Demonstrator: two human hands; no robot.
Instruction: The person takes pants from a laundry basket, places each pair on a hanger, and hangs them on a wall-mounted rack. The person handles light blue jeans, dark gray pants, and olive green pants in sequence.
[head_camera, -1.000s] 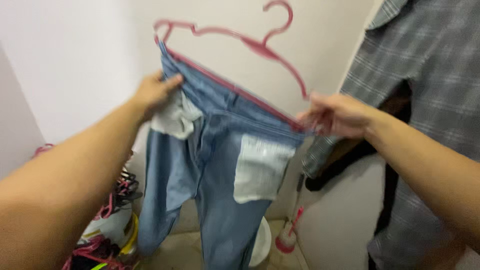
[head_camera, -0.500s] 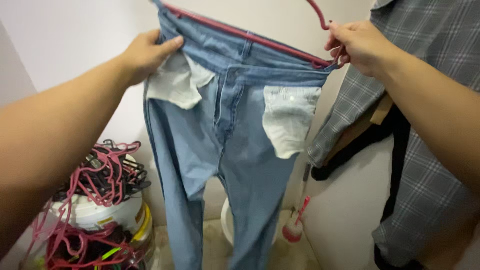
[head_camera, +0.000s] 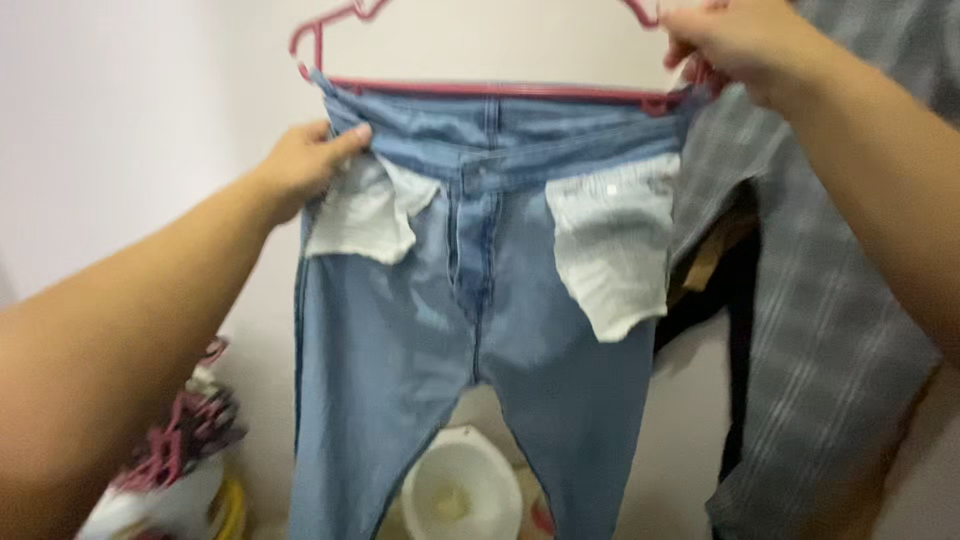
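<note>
Now jeans (head_camera: 470, 330) vertical, waistband level, legs down.

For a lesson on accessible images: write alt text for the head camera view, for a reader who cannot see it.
Two bare hands hold up inside-out blue jeans on a pink hanger: the left hand grips the waistband, the right hand the hanger's end. White pocket linings hang out; a grey checked shirt hangs to the right.

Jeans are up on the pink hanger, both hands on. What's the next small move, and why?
Probably tug the waistband under the left hand outward along the pink hanger: the jeans hang inside out, pocket linings showing, and the band bunches there. The right hand steadies the other end.
</note>
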